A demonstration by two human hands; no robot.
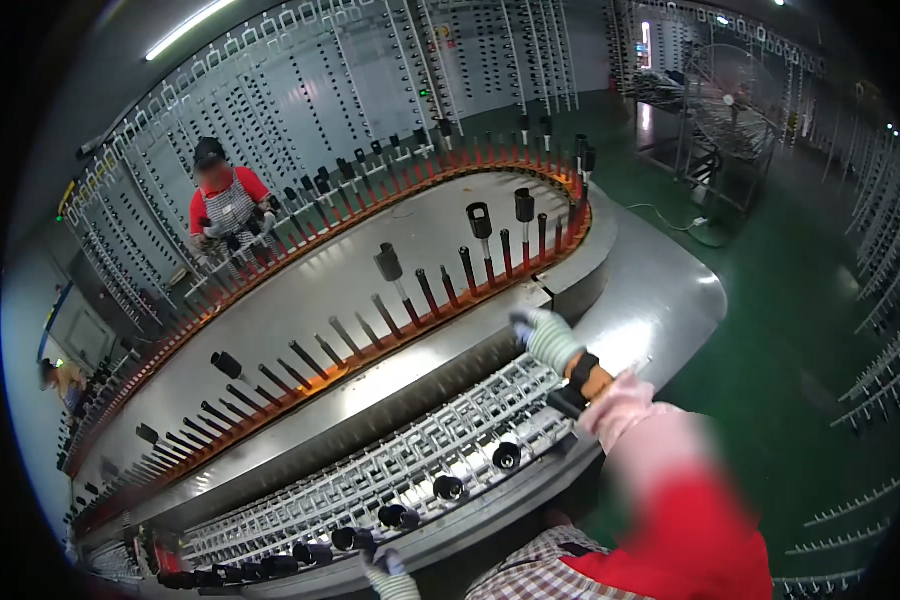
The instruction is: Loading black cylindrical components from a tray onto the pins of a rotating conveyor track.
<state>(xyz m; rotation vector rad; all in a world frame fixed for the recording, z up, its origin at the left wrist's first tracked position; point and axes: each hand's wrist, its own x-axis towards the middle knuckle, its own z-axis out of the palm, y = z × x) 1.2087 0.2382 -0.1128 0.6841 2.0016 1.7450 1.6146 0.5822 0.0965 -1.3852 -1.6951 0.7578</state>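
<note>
My right hand [548, 338], in a striped knit glove with dark fingertips, reaches over the far right end of the metal racks [440, 440]. Its fingers stretch toward the metal table's edge, and nothing shows in them. A black band circles that wrist. At the lower edge my left hand [392, 580], gloved alike, is only partly in view. Its fingertips are apart, close to a black cup-shaped part [352, 538] on the near side of the racks; contact cannot be made out. More such black parts [450, 488] line the racks' front.
An oval conveyor track [320, 380] with upright red and black posts runs around the metal table [370, 260]. A co-worker in red [232, 205] stands across it; another person [68, 385] is at far left. Hanging racks line the walls. A wheeled metal frame [720, 120] stands on the green floor.
</note>
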